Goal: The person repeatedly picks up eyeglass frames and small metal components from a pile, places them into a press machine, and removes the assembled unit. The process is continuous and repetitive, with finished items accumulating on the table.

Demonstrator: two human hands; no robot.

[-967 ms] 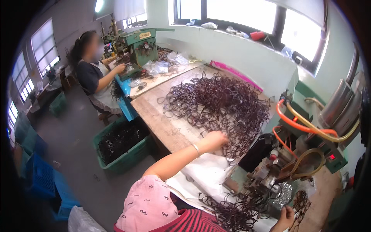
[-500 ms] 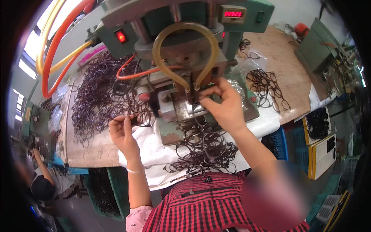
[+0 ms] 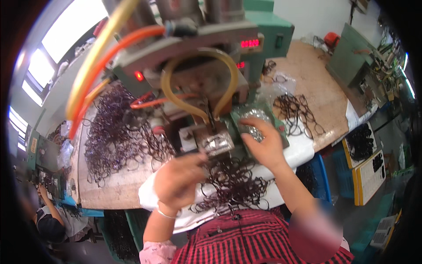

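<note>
My left hand (image 3: 178,180) is curled around a dark wire eyeglass frame, just below the metal fixture (image 3: 215,143) of a green press machine (image 3: 263,31). My right hand (image 3: 263,144) lies to the right of the fixture, its fingers spread over a clear bag of small shiny metal parts (image 3: 251,126). A loose heap of dark frames (image 3: 235,187) rests on a white cloth (image 3: 303,149) between my hands and my red checked shirt. A yellow tube (image 3: 169,88) loops down over the fixture.
A large pile of dark frames (image 3: 116,136) covers the wooden bench at left, and a smaller group (image 3: 299,112) lies at right. Orange hoses (image 3: 110,48) arch overhead. Boxes of frames (image 3: 362,143) and a blue crate (image 3: 318,176) stand at right. Another person (image 3: 52,215) works at lower left.
My view swung from the left pile onto the machine. My left hand has come in from the pile toward the fixture, and my right hand has shifted from the fixture to the bag of parts.
</note>
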